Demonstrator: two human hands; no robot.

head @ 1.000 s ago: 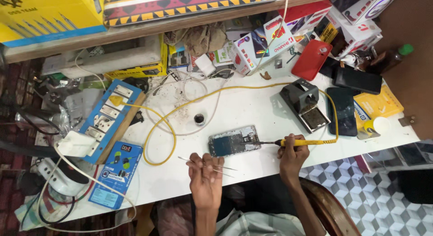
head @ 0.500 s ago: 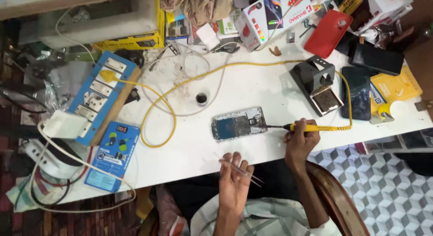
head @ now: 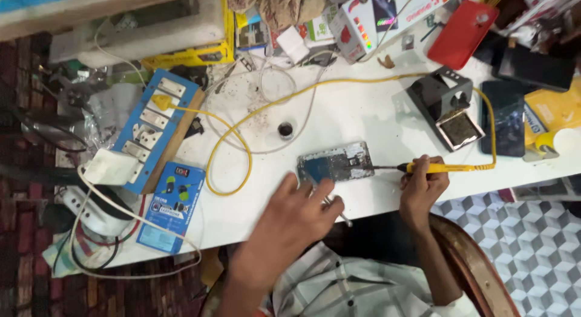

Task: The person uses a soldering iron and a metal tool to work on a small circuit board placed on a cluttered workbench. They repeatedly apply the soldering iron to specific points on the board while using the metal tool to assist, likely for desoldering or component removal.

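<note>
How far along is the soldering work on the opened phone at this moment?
Done: the phone lies open on the white table. In hand: the right hand holds the yellow soldering iron, tip at the phone's right edge; the left hand holds tweezers beside it. Left: it remains uncovered.

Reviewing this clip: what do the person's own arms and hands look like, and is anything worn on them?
Both hands, left and right, are bare: no gloves, and no rings or watch that I can make out. The forearms are uncovered too. A light checked shirt shows at the body; its sleeves stop short of the forearms.
</note>
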